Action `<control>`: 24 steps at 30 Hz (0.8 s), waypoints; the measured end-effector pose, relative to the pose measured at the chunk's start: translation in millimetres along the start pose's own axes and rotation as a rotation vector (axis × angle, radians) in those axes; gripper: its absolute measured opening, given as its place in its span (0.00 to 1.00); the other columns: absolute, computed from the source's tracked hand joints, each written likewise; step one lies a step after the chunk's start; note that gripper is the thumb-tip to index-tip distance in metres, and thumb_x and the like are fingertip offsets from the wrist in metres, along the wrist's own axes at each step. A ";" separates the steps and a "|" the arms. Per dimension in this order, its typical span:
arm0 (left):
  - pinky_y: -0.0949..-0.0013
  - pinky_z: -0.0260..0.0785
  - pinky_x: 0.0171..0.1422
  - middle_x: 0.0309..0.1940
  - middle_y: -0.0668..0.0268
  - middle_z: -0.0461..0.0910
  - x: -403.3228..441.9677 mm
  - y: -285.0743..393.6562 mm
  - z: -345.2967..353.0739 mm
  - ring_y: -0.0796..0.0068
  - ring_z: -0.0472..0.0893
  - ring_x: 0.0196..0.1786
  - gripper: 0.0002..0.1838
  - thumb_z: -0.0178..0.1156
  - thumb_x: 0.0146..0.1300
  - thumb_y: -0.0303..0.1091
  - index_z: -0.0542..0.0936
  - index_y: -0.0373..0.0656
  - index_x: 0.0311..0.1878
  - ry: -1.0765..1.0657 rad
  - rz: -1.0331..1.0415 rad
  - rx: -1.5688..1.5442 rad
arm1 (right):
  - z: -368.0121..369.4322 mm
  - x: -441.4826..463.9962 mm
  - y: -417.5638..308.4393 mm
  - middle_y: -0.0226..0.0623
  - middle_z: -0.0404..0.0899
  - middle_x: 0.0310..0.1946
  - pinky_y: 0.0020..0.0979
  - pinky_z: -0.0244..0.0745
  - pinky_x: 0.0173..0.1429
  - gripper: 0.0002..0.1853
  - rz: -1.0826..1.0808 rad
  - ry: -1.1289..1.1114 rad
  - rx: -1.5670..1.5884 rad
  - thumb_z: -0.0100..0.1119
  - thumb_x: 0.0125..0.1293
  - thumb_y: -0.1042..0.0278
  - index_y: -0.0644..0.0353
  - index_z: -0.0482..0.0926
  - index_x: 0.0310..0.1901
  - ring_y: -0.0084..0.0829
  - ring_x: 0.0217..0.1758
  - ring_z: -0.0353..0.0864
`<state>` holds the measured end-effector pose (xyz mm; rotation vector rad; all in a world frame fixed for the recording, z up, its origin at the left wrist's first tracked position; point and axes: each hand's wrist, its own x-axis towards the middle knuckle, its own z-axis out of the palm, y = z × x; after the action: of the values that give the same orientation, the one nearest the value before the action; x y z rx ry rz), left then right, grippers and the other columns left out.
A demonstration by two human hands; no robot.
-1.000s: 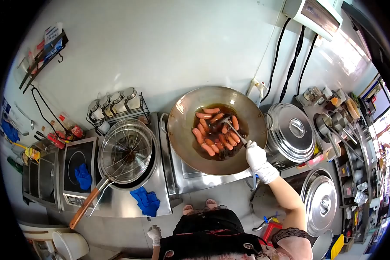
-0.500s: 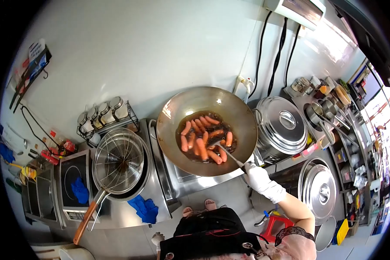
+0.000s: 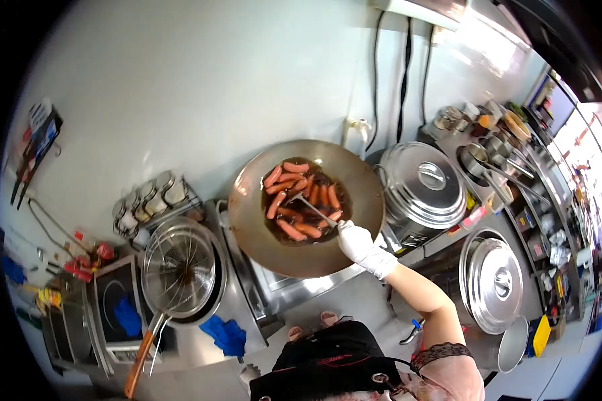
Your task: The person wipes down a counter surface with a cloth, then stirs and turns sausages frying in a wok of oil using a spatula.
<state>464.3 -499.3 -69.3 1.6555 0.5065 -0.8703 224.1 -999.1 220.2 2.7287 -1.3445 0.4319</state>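
Note:
My right hand [image 3: 357,243], in a white glove, is closed round the handle of a metal spatula [image 3: 320,212]. The spatula's head lies among several reddish sausages [image 3: 291,230] in dark oil, partly hidden by them. They sit in the middle of a large, wide wok [image 3: 247,244] on the stove. My left hand [image 3: 249,373], also gloved, hangs low beside the black apron, away from the wok. It is small and blurred, so its fingers are unclear.
Left of the wok, a wire strainer [image 3: 179,267] with a wooden handle rests over a pot. A blue cloth [image 3: 223,335] lies on the counter edge. Spice jars [image 3: 155,200] stand behind. Close on the right is a lidded steel pot [image 3: 425,184]; another lidded pot [image 3: 495,287] stands nearer.
My right hand has moved left and forward over the wok's near rim with the spatula. The sausages have shifted and turned in the oil. The whole view has tilted slightly.

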 end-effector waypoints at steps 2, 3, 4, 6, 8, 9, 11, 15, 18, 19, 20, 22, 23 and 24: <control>0.66 0.59 0.15 0.19 0.54 0.75 7.2 15.2 18.3 0.65 0.73 0.17 0.11 0.53 0.58 0.30 0.76 0.30 0.35 -0.029 0.014 0.013 | -15.5 0.3 8.7 0.41 0.76 0.22 0.37 0.75 0.22 0.06 0.026 0.074 0.008 0.47 0.63 0.73 0.62 0.74 0.32 0.38 0.21 0.81; 0.66 0.59 0.15 0.19 0.54 0.75 12.7 25.7 30.8 0.65 0.73 0.17 0.11 0.53 0.58 0.30 0.76 0.30 0.35 -0.045 0.020 0.024 | -19.9 -2.2 13.4 0.41 0.76 0.23 0.37 0.76 0.22 0.06 0.046 0.012 -0.054 0.47 0.64 0.72 0.62 0.74 0.32 0.38 0.22 0.81; 0.66 0.59 0.15 0.19 0.54 0.75 17.6 36.6 45.1 0.65 0.73 0.17 0.11 0.53 0.58 0.30 0.76 0.30 0.35 -0.053 0.025 0.036 | -50.4 -6.2 10.6 0.42 0.76 0.23 0.38 0.76 0.23 0.06 0.145 -0.042 0.047 0.47 0.63 0.72 0.62 0.74 0.32 0.39 0.22 0.81; 0.66 0.59 0.15 0.19 0.54 0.75 25.9 58.2 69.8 0.65 0.73 0.17 0.10 0.53 0.58 0.30 0.76 0.30 0.35 -0.087 0.051 0.068 | -39.1 -19.1 28.1 0.42 0.76 0.22 0.39 0.76 0.25 0.06 0.102 0.033 0.011 0.48 0.63 0.71 0.63 0.74 0.32 0.40 0.22 0.81; 0.66 0.59 0.16 0.19 0.54 0.75 29.8 78.5 93.9 0.65 0.73 0.17 0.10 0.52 0.58 0.30 0.76 0.30 0.36 -0.111 0.068 0.093 | -44.1 -33.4 37.0 0.43 0.77 0.23 0.39 0.76 0.25 0.06 0.132 0.036 0.041 0.49 0.62 0.71 0.63 0.74 0.31 0.40 0.23 0.81; 0.66 0.59 0.16 0.19 0.54 0.75 32.7 85.9 102.4 0.65 0.73 0.17 0.10 0.52 0.58 0.30 0.76 0.30 0.36 -0.122 0.080 0.104 | -52.6 -40.1 37.5 0.44 0.77 0.23 0.38 0.76 0.26 0.06 0.162 0.006 0.100 0.49 0.61 0.71 0.63 0.74 0.31 0.41 0.23 0.81; 0.66 0.59 0.16 0.20 0.54 0.75 36.6 97.1 114.5 0.65 0.73 0.18 0.10 0.52 0.58 0.30 0.76 0.30 0.36 -0.140 0.095 0.122 | -50.4 -58.6 44.3 0.42 0.75 0.20 0.38 0.74 0.22 0.08 0.043 0.094 0.017 0.52 0.62 0.68 0.65 0.73 0.32 0.40 0.19 0.78; 0.66 0.59 0.16 0.20 0.55 0.75 37.4 107.3 126.6 0.65 0.73 0.18 0.10 0.52 0.57 0.30 0.76 0.30 0.36 -0.157 0.108 0.139 | -77.8 -87.1 34.9 0.43 0.76 0.19 0.38 0.76 0.24 0.11 0.022 -0.057 0.073 0.57 0.59 0.65 0.66 0.76 0.32 0.41 0.20 0.80; 0.66 0.59 0.16 0.20 0.55 0.75 36.4 103.1 125.3 0.65 0.73 0.18 0.10 0.52 0.57 0.30 0.75 0.30 0.36 -0.145 0.103 0.142 | -80.5 -93.5 24.1 0.46 0.78 0.21 0.39 0.76 0.24 0.10 0.062 -0.226 0.005 0.56 0.58 0.67 0.66 0.77 0.31 0.42 0.21 0.81; 0.66 0.59 0.16 0.20 0.55 0.75 34.9 98.8 123.2 0.65 0.73 0.18 0.10 0.52 0.57 0.29 0.75 0.30 0.36 -0.139 0.095 0.144 | -83.5 -91.7 22.5 0.46 0.78 0.22 0.40 0.76 0.26 0.09 0.046 -0.294 0.074 0.55 0.58 0.68 0.66 0.77 0.32 0.43 0.23 0.81; 0.66 0.59 0.16 0.20 0.55 0.75 32.5 93.1 117.0 0.65 0.73 0.18 0.10 0.52 0.57 0.29 0.75 0.30 0.36 -0.128 0.090 0.146 | -84.4 -91.0 20.2 0.47 0.79 0.24 0.41 0.76 0.28 0.08 0.024 -0.368 0.149 0.54 0.59 0.69 0.66 0.77 0.33 0.44 0.24 0.81; 0.66 0.59 0.16 0.20 0.55 0.75 24.1 76.1 97.9 0.65 0.73 0.19 0.10 0.52 0.57 0.29 0.75 0.30 0.36 -0.093 0.069 0.137 | -78.2 -84.8 15.3 0.47 0.79 0.26 0.41 0.77 0.31 0.08 0.018 -0.372 0.238 0.55 0.58 0.69 0.66 0.76 0.33 0.45 0.27 0.81; 0.66 0.59 0.16 0.21 0.55 0.75 22.5 64.2 82.4 0.65 0.73 0.19 0.10 0.52 0.57 0.29 0.75 0.30 0.36 -0.065 0.059 0.128 | -73.5 -77.1 8.3 0.48 0.80 0.28 0.42 0.77 0.34 0.08 0.015 -0.371 0.323 0.56 0.57 0.68 0.66 0.76 0.33 0.46 0.30 0.82; 0.66 0.59 0.16 0.21 0.55 0.75 18.9 50.6 65.3 0.64 0.73 0.19 0.10 0.52 0.57 0.29 0.75 0.30 0.36 -0.035 0.048 0.117 | -70.5 -70.7 0.6 0.47 0.80 0.31 0.43 0.77 0.41 0.09 0.029 -0.361 0.373 0.58 0.56 0.67 0.64 0.76 0.35 0.47 0.36 0.81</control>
<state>494.7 -577.4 -57.0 1.7487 0.3969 -0.9065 167.4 -932.3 268.0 3.2201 -1.5155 0.2139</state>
